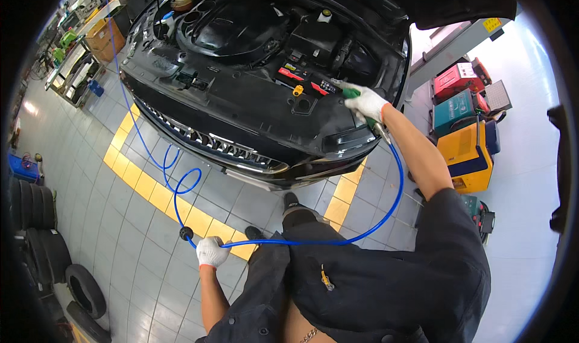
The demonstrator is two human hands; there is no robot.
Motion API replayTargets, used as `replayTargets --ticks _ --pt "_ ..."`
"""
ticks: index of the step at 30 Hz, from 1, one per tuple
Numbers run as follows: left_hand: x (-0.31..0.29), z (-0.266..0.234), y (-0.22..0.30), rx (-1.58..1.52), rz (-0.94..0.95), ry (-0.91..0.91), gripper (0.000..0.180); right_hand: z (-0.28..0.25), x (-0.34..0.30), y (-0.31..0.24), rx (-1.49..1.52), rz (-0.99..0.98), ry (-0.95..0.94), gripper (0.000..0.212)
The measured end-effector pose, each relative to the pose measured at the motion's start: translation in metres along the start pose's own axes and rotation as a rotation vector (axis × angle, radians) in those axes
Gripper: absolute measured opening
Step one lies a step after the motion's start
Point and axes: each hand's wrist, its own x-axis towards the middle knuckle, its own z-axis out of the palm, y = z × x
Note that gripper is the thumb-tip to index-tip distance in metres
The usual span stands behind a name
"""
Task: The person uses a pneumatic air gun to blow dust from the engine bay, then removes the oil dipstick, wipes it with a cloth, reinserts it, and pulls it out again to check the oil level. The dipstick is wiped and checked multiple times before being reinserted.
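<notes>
So the left hand in its white work glove has its grip clamped on the thin blue air hose, down low in front of the black car's open engine bay. From there the hose loops right and up to the right hand, also gloved. That grip is closed round a green-handled air blow gun at the right front corner of the bay.

Grey tiled floor with a yellow painted band; stacked tyres at the left, coloured workshop machines at the right, cluttered shelving far back.
</notes>
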Motion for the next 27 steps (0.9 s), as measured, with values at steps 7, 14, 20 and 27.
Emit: replayTargets --ticks 7,14,20,27 --pt "-0.043 0.025 0.009 -0.028 -0.138 0.115 0.038 -0.061 0.082 0.003 0.233 -0.057 0.310 0.072" --pt "-0.020 0.026 0.104 -0.089 -0.210 0.117 0.044 -0.149 0.142 0.019 0.111 -0.031 0.445 0.070" --pt "0.009 0.009 0.169 0.048 -0.111 0.037 0.043 -0.134 0.179 0.010 0.102 -0.260 0.070 0.069" --pt "-0.017 0.024 0.140 -0.032 -0.323 -0.004 0.047 -0.199 0.065 0.071 0.339 0.001 0.660 0.054"
